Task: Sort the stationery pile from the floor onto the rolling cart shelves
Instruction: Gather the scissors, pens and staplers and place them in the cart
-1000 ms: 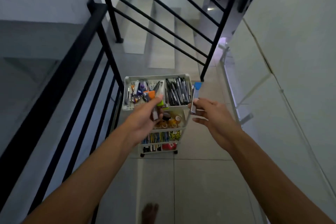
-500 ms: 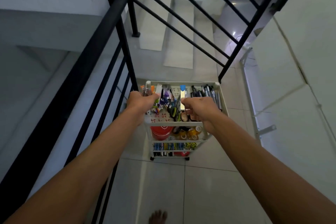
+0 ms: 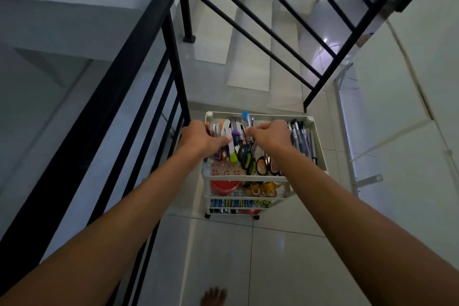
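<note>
Tiled stair landing, black railing (image 3: 139, 62) off at 9 o'clock, steps up at 12, bare foot (image 3: 214, 295) down at 6. Parked dead ahead: white rolling cart (image 3: 246, 177) with three shelves, both arms stretched out over the top one. Right hand (image 3: 270, 133) curled tight round the lower end of a blue-capped stick (image 3: 246, 117), cap poking toward 12 o'clock, long axis roughly along the 6–12 line, same way as the dark pens (image 3: 301, 139) lined up at 3 o'clock of that fist. Left hand (image 3: 202, 138) likewise curled, pinching what looks like a pale marker (image 3: 229, 141) with a green end toward 6; can't tell the exact finger placement, knuckles in the way. Both items already over the left half of the top shelf, right above the scissors (image 3: 244, 159), so probably just a matter of lowering and letting go. Key bit, by my guess: keeping each stick on that 6–12 line so it slots between its neighbours instead of lying across them. Tape rolls (image 3: 263, 187) one shelf down, nothing to do with this drop.
</note>
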